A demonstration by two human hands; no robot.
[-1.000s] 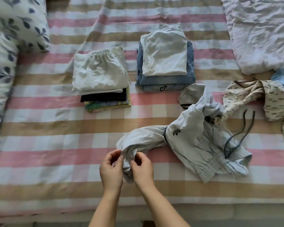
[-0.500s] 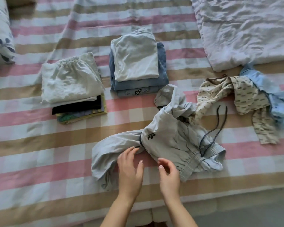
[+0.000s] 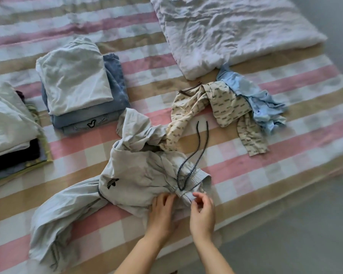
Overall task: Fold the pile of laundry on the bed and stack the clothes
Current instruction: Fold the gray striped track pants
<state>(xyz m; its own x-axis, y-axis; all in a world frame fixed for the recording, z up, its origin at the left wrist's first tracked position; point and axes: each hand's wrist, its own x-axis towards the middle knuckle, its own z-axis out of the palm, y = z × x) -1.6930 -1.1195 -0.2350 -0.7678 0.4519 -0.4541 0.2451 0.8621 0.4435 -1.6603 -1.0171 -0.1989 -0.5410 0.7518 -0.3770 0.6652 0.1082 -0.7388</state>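
Right grip pinched the waistband edge of the grey trousers, thumb and fingers curled on the cloth. Left grip lay on the same waistband just beside it, fingertips lost in a fold; could not tell if it grasped or only pressed. Two hands in view, both at the near edge of the bed.

One pair of grey trousers, unfolded and crumpled, lay at the near middle of the bed with one leg trailing to the near left. A black logo showed on them, and one dark drawstring looped out from the waistband.

Two folded stacks sat behind to the left. The near-left stack had white on top, black under it, coloured layers below, and was cut off by the frame. The middle stack had one white piece on blue denim.

Two unfolded garments lay to the right: a cream patterned garment touching the trousers, and a light blue garment against it. One white quilt lay at the far right.
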